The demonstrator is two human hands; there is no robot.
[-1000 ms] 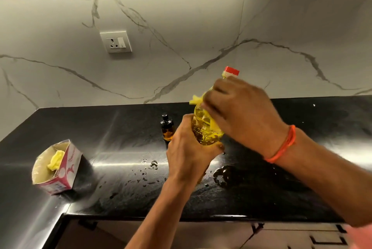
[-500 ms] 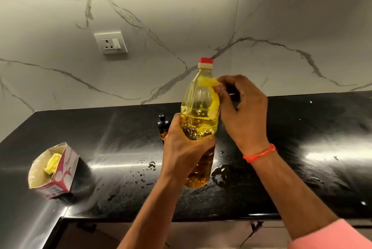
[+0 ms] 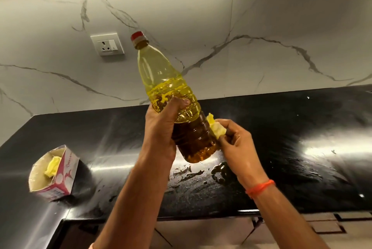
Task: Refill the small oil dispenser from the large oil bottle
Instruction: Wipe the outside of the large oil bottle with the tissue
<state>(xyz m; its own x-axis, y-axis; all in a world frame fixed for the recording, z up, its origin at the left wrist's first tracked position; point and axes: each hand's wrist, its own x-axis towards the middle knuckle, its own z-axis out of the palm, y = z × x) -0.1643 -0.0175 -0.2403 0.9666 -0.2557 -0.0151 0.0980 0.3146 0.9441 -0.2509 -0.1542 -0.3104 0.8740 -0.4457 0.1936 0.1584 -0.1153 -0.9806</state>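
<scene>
Now held clear above the bench (image 3: 302, 128), tilted with red cap (image 3: 137, 37) toward 11 o'clock: bottle (image 3: 171, 95). Clamped round its middle, the left hand (image 3: 163, 126) as the only grip bearing weight; pinched on a yellow wad (image 3: 216, 128) against the lower wall at 4 o'clock of the bottle, the right hand (image 3: 235, 144).

Risks, as judged from here:
- Slipping through the left grip, likely if the wall is oily, with a wet bench below and a dark puddle (image 3: 219, 172) at 6 o'clock of the bottle's base.
- Twisting out while rubbed, since the wiping pushes sideways on a one-handed hold.
- Smearing rather than cleaning, should the wad be soaked already.
- No leak expected with the cap on, though tightness cannot be told.

Looks: clear plastic, ribbed lower body, roughly half full of oil, pale yellow above, amber below. Dispenser not in view. At 9 o'clock, well apart, an open carton (image 3: 60, 178) holding another yellow wad.
</scene>
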